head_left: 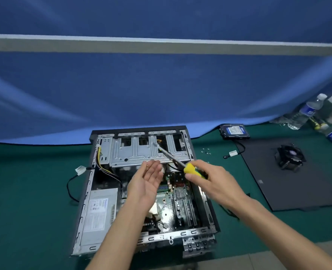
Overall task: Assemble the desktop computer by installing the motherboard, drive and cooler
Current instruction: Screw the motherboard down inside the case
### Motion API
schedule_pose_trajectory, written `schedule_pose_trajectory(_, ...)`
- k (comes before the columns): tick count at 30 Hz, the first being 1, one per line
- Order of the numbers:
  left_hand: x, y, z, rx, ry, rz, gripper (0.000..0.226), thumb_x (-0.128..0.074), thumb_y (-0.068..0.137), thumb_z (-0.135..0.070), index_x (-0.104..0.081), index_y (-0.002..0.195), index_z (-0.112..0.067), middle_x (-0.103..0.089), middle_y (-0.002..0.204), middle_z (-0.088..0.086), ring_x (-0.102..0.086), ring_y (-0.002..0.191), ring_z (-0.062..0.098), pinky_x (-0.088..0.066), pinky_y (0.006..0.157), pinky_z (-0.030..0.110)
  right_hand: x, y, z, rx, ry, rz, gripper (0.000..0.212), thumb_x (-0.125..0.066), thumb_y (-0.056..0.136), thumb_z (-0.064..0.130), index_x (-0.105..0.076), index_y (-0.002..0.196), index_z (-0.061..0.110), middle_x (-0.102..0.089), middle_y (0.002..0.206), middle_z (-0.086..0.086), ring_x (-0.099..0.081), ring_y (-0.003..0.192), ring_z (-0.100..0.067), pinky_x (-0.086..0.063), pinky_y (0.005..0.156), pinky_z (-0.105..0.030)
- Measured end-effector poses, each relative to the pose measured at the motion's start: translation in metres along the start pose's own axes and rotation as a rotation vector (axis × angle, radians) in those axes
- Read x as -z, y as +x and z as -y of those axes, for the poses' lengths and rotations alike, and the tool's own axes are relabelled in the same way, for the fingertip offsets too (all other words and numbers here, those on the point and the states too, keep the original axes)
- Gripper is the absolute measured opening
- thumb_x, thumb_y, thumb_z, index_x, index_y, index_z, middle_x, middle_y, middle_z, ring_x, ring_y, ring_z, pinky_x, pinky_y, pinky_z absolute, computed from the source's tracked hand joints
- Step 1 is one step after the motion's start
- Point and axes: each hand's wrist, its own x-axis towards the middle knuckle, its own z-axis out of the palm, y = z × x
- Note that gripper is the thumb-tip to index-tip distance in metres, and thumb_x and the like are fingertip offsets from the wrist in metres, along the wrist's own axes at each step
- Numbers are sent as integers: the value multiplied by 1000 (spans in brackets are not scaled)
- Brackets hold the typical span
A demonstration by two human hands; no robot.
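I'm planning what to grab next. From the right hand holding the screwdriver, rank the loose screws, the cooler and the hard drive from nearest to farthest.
From the right hand:
1. Loose screws, on the green mat just right of the case.
2. Hard drive, at the back by the blue cloth, and cooler, far right on the black panel: too close to call.

You have one open computer case (141, 191) with one motherboard (177, 199) and one power supply (99, 213) inside, and one screwdriver (182, 164). At the right of the frame sit one hard drive (234, 131), one cooler (289, 156), one side panel (297, 188), and about six small screws (206, 151). In the upper right corner, you can count at least three water bottles (305, 112).
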Motion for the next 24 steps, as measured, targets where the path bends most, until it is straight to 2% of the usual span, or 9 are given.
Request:
schedule_pose_trajectory(2,7,0,-4,26,-101,13,24,-46,98,-18,-61,93,-1,-70,86,13,-67,81,22,-53,66,32,4,-1,0,56,-175,16,39,-51,86,60,-54,122,46,-65,106,18,-57,91,-9,-42,72,-28)
schedule_pose_trajectory(5,11,-3,-7,59,-169,28,27,-42,100,-17,-61,94,1,-71,87,15,-66,89,26,-50,73,40,4,-2,2,102,-261,52,37,-52,85,61,-57,119,45,-68,102,16,-58,87,-8,-41,70,-27)
schedule_pose_trajectory(8,15,-4,-6,87,-184,61,27,-41,100,-16,-61,95,2,-72,86,16,-67,88,26,-50,73,42,6,-3,4,127,-317,30,36,-53,85,61,-58,117,46,-69,93,15,-55,78,-9,-37,64,-27)
schedule_pose_trajectory(13,19,-2,-5,69,-146,72,28,-39,101,-16,-60,96,1,-72,84,15,-67,86,25,-49,72,42,9,0,9,161,-397,8,40,-52,85,61,-55,122,47,-68,107,11,-60,97,-15,-38,68,-28)
schedule_pose_trajectory(20,21,-2,2,43,-101,63,25,-44,99,-18,-61,97,-1,-73,88,13,-70,84,22,-51,71,36,8,1,16,152,-428,46,39,-51,85,60,-56,120,45,-69,100,8,-60,90,-15,-39,65,-28)
schedule_pose_trajectory(22,22,-1,6,25,-99,45,25,-44,99,-20,-61,99,-1,-73,89,13,-70,85,22,-51,71,35,8,2,18,115,-390,100,30,-54,84,60,-61,110,48,-70,91,10,-58,79,-14,-38,62,-28)
schedule_pose_trajectory(24,24,1,12,9,-92,29,26,-44,99,-21,-61,98,-1,-73,87,13,-69,87,22,-51,72,35,9,5,22,67,-337,189,16,-58,82,59,-65,87,46,-63,67,12,-52,63,-9,-35,54,-24)
